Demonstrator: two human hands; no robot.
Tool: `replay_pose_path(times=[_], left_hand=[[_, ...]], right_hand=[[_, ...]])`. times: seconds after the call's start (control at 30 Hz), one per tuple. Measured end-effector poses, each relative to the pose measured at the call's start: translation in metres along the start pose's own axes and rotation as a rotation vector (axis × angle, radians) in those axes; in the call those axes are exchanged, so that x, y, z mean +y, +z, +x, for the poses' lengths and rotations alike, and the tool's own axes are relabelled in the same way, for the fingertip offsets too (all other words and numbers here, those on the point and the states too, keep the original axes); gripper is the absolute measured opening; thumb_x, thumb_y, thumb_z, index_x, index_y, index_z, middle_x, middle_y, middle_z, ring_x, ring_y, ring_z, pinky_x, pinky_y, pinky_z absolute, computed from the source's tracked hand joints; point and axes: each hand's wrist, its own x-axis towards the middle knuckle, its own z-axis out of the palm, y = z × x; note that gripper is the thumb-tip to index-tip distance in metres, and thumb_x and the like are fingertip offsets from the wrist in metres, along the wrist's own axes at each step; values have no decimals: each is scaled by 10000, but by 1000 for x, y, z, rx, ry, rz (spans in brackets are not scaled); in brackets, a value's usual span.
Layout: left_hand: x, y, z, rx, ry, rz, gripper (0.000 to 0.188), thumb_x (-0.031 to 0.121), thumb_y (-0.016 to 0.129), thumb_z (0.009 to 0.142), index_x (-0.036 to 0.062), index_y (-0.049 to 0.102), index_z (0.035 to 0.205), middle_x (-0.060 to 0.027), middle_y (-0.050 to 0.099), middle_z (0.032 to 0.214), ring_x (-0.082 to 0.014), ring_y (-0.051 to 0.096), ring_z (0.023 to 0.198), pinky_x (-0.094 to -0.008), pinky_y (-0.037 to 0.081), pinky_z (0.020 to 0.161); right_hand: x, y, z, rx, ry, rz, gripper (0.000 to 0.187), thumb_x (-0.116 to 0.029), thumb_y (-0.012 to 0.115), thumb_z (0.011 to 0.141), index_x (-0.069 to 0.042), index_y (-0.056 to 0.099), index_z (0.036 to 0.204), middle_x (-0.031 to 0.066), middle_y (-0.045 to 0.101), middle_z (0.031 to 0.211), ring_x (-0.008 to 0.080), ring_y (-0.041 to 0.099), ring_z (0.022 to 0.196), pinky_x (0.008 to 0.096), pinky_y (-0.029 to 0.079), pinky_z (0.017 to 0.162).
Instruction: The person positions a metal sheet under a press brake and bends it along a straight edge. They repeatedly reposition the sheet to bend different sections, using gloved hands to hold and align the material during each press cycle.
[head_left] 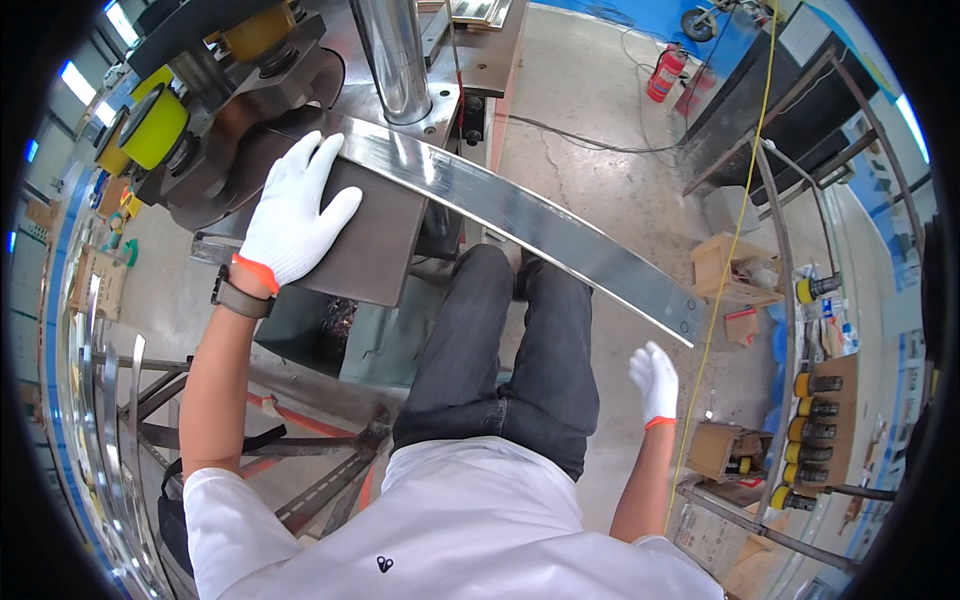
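A long, flat, shiny metal strip [540, 218] runs from the press-like machine [270, 150] at upper left out over my knees to the right, with two small round marks or holes near its right end. My left hand [295, 215], in a white knit glove with an orange cuff, lies flat over the grey steel plate [365, 235]. Its fingers are stretched with the thumb spread, and the fingertips reach the strip's near edge; contact is hard to tell. My right hand [655, 382], gloved alike, hovers apart below the strip's right end, fingers extended and holding nothing.
A thick polished column [392, 60] rises behind the strip. Yellow-green cylinders [155, 125] crowd the machine's left. Below the plate sits a grey-green bin [310, 325] with dark scraps. At right are a metal rack [790, 300], a wooden box [735, 265] and a red fire extinguisher [666, 72].
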Motion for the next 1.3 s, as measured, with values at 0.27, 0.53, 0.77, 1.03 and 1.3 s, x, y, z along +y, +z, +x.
replay_pose_path(times=[0.27,0.53,0.77,1.03,1.3], left_hand=[[-2,-11,-10,-15,-21,26,721,394,718,1090,54,531,1698,-288,489,1743,-465,462,1620,-511,350,1367],[4,-13,-7,-72,-108,-8,744,450,702,1096,79,516,1714,-262,480,1755,-442,458,1628,-500,361,1368],[1,-15,-6,-82,-88,21,753,455,693,1110,83,497,1735,-255,461,1774,-433,445,1642,-491,354,1373],[5,-8,0,-55,-77,-21,747,414,730,1070,50,518,1687,-275,469,1742,-449,445,1627,-496,363,1366],[8,-20,0,-51,-47,-24,801,408,767,1033,23,509,1686,-317,494,1699,-511,471,1583,-564,376,1350]], right_hand=[[-141,67,-38,-417,-270,507,687,-457,401,1265,74,498,1690,194,560,1710,330,463,1633,574,410,1338],[-221,128,-73,-537,-310,-16,765,-565,565,1172,62,601,1610,195,733,1330,250,760,897,317,564,538],[-206,140,-58,-665,-136,389,814,-541,592,1171,129,526,1628,293,735,1402,306,819,832,314,585,427],[-152,131,-24,-475,-732,179,869,-594,569,1181,122,491,1667,319,680,1550,384,773,1275,510,656,978],[-133,216,-7,-386,-1036,-368,779,-538,562,1199,87,463,1653,224,804,1260,344,785,1101,545,525,1227]])
